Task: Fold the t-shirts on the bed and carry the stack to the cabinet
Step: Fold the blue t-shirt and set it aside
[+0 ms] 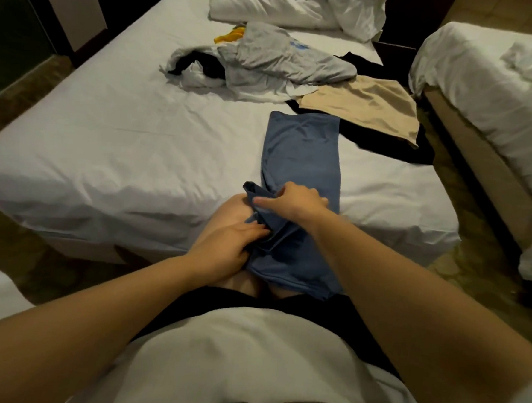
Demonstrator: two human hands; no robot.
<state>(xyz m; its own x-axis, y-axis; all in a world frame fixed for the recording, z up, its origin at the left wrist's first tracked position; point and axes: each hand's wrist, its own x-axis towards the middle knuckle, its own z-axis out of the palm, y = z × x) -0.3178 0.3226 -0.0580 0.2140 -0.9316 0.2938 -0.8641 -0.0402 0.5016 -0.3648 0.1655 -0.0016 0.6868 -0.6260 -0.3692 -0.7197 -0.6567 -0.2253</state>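
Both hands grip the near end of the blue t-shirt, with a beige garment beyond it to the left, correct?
No: the head view shows the flat beige garment beyond the long blue t-shirt on the right. The left hand and right hand do grip its near end.

Two beds [106, 145] [482, 99]; two hands [224, 245] [293, 200]

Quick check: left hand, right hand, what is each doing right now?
Left hand: grips the bunched near end of the blue t-shirt.
Right hand: pinches a fold of the same shirt.
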